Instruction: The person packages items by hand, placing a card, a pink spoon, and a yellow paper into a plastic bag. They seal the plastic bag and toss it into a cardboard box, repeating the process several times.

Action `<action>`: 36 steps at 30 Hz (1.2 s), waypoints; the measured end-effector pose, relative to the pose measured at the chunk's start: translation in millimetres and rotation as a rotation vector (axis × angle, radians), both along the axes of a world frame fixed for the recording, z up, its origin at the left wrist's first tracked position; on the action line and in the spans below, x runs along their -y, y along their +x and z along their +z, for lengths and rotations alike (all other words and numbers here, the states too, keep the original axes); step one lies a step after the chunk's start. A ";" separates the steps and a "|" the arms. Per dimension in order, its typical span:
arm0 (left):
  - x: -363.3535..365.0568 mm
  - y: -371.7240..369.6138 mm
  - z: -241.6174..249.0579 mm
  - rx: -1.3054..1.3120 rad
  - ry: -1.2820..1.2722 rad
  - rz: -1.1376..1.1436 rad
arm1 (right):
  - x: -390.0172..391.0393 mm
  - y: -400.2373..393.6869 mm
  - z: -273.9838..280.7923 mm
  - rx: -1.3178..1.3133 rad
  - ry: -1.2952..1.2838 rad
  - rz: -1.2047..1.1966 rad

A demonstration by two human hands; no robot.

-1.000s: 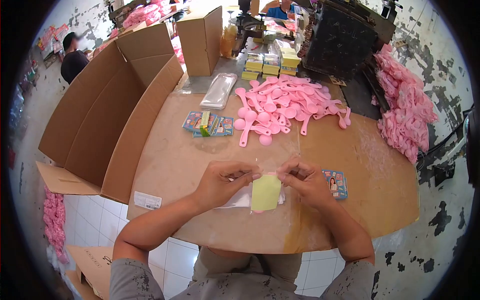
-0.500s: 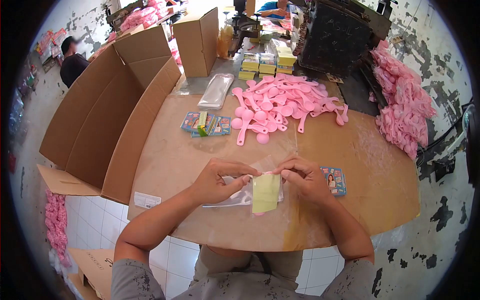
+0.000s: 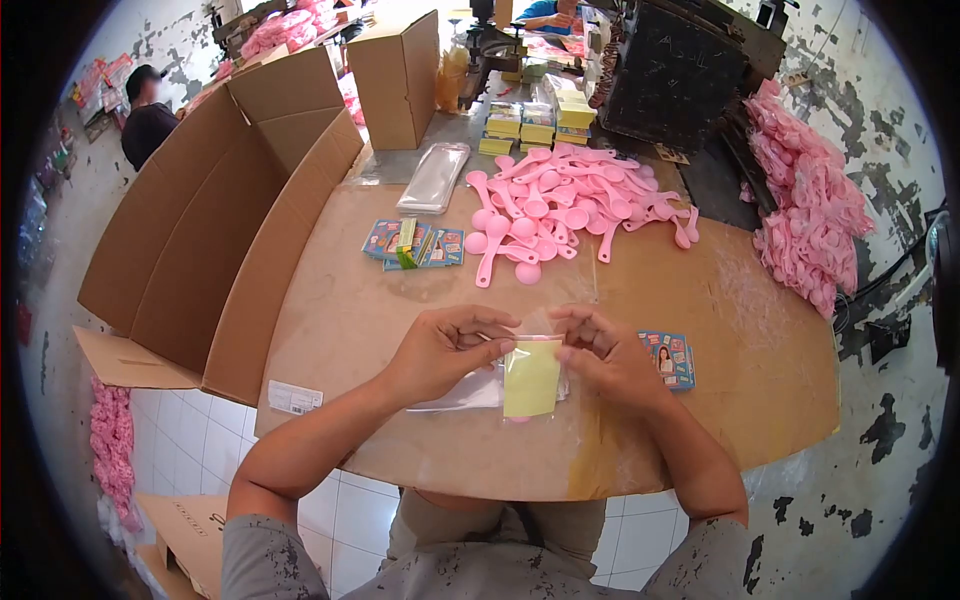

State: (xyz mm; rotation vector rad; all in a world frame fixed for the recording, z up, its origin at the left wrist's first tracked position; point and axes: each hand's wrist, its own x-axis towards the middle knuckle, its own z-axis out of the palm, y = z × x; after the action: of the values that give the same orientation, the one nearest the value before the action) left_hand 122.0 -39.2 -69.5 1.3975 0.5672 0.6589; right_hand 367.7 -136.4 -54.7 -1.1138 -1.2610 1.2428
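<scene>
Between my two hands is a small clear plastic bag with a pale yellow card (image 3: 532, 380) inside. A bit of pink shows at its lower end, most of it hidden behind the card. My left hand (image 3: 455, 345) pinches the bag's upper left edge with thumb and fingertips. At the upper right edge, my right hand (image 3: 605, 355) grips it the same way, and the clear flap (image 3: 537, 322) sticks up between them. Under the bag lie more clear plastic bags (image 3: 465, 395). Close to my right hand rests a stack of blue picture cards (image 3: 672, 360).
A heap of pink scoops (image 3: 560, 205) lies beyond my hands, with banded blue cards (image 3: 412, 245) and stacked clear bags (image 3: 434, 178) to its left. A large open cardboard box (image 3: 265, 240) stands left. A black machine (image 3: 670, 80) and pink bagged bundles (image 3: 808, 200) are right. Other people work farther back.
My fingers have shifted along the bag's top edge, and the right fingers have lifted and spread a little. The yellow card now sits straighter and slightly higher.
</scene>
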 end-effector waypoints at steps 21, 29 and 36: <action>-50.1 -23.7 48.6 0.731 0.055 0.734 | 3.3 74.8 35.9 0.741 0.249 -0.250; -10.1 -2.2 -9.0 -0.467 0.967 0.041 | 18.5 136.1 31.5 1.011 0.019 0.006; -12.2 1.0 -24.1 -0.405 0.950 0.022 | 17.6 147.7 24.7 0.877 -0.084 0.007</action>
State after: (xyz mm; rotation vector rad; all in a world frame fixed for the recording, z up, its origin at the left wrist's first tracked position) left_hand 123.0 -27.0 -93.7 2.4540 0.6096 0.6961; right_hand 515.4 -154.0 -30.0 -1.8158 -1.8487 0.8123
